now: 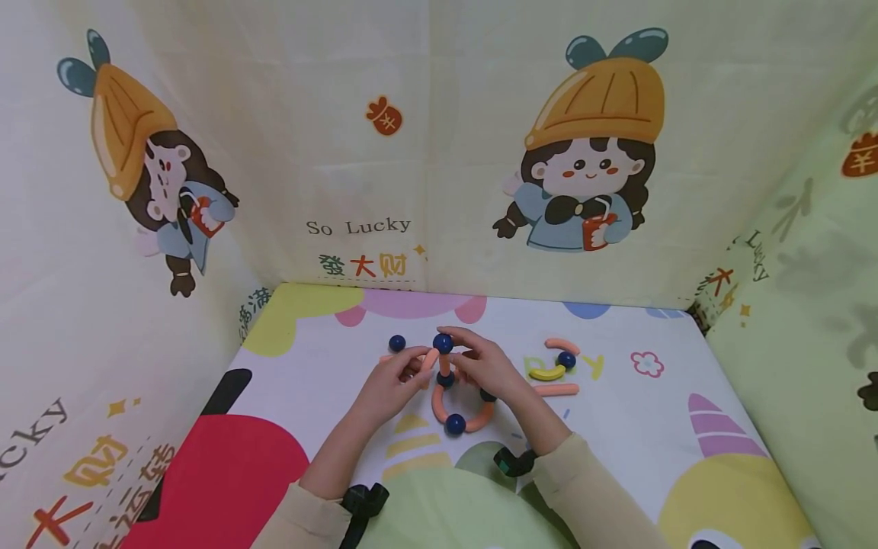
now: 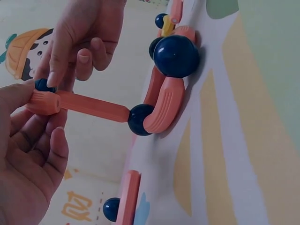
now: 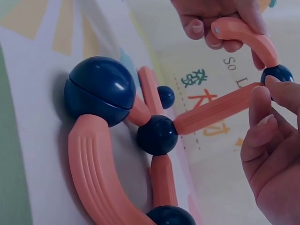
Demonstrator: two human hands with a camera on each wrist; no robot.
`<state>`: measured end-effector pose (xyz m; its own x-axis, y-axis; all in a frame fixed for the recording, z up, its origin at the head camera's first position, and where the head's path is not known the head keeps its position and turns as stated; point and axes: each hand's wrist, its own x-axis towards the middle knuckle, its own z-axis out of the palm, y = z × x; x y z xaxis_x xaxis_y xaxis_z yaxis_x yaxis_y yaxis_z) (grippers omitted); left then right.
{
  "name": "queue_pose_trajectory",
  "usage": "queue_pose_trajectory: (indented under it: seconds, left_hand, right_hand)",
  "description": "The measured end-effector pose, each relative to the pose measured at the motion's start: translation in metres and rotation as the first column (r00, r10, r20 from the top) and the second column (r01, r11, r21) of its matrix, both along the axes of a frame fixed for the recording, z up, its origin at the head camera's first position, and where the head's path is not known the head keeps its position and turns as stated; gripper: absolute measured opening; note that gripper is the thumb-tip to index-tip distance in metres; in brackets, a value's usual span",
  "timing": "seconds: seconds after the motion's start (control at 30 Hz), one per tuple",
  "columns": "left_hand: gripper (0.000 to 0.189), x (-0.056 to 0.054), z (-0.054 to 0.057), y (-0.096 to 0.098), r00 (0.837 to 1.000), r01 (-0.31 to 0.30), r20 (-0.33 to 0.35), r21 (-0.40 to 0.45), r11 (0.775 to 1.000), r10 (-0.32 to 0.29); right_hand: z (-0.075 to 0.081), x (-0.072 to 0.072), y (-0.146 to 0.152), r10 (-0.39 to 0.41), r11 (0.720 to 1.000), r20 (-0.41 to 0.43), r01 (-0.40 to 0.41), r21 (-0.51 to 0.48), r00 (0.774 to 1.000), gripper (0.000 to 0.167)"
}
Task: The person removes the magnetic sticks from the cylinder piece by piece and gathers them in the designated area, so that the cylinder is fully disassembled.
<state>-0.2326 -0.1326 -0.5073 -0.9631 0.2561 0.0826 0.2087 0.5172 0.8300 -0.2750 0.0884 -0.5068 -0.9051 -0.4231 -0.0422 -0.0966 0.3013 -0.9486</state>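
My left hand (image 1: 389,390) pinches a curved salmon-pink rod (image 3: 248,37) between thumb and fingers. One end of that rod meets a dark blue ball (image 1: 443,344) at the top of a straight pink rod (image 3: 220,108). With thumb and fingertips, my right hand (image 1: 490,367) holds this top ball. The straight rod rises from another blue ball (image 3: 158,135), part of a ring lying on the table. Curved pink rods (image 3: 93,164) and blue balls (image 1: 456,425) make up the ring. The right forearm and hand hide part of its far right side in the head view.
Right of the ring lie a curved pink rod (image 1: 562,345), a blue ball (image 1: 566,360), a yellow curved rod (image 1: 547,374) and a straight pink rod (image 1: 559,390). Beyond my left hand are a blue ball (image 1: 397,343) and a pink rod (image 2: 128,197). Printed cloth walls (image 1: 439,183) surround the table.
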Motion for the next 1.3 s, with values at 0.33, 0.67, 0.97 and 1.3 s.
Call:
queue_pose_trajectory:
  seconds: [0.33,0.67,0.97,1.3]
  left_hand:
    - [0.041,0.0,0.003,0.0,1.0,0.015,0.019,-0.002,1.0,-0.015]
    - [0.043,-0.009,-0.013,-0.007,0.996,-0.079,0.025,-0.046,0.996,0.08]
    - [0.033,-0.017,-0.033,-0.024,0.989,-0.137,0.05,-0.085,0.987,0.141]
    - [0.034,-0.032,-0.061,-0.041,0.991,-0.126,0.025,-0.221,0.967,0.135]
  right_hand:
    - [-0.001,-0.001,-0.005,-0.076,0.997,0.001,0.076,0.008,0.997,0.045]
    - [-0.006,-0.005,-0.005,-0.086,0.996,-0.016,0.086,0.025,0.996,0.049]
    - [-0.014,-0.004,-0.004,-0.076,0.994,0.014,0.075,0.074,0.997,0.036]
    - [-0.024,-0.003,0.0,-0.058,0.971,0.038,0.048,0.232,0.998,0.036]
